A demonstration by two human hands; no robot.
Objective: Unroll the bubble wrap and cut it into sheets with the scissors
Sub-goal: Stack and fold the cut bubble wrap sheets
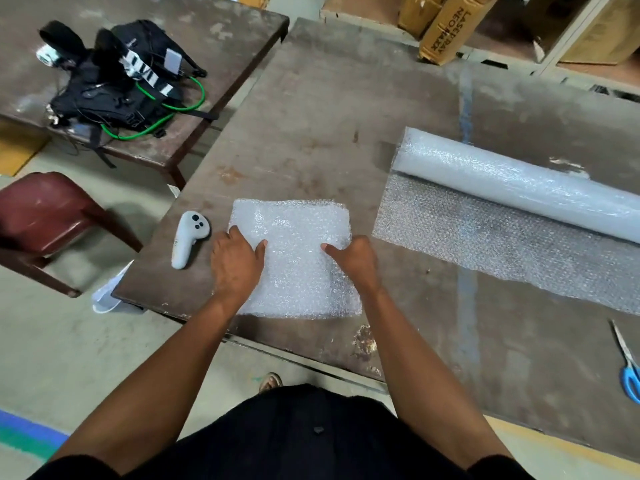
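Note:
A cut stack of bubble wrap sheets [294, 237] lies near the left front of the brown table [329, 109]. My left hand [237, 263] grips its left edge, thumb on top. My right hand [353, 259] grips the right edge, thumb on top. The bubble wrap roll [512, 181] lies to the right, with an unrolled length [502, 251] spread toward me. Blue-handled scissors [628, 365] lie shut at the right edge of the view, apart from both hands.
A grey handheld controller [188, 237] lies left of the stack near the table edge. A second table [221, 36] at the back left carries a black harness with green cable [121, 77]. A maroon chair [48, 216] stands at left. Cardboard boxes [450, 26] sit behind.

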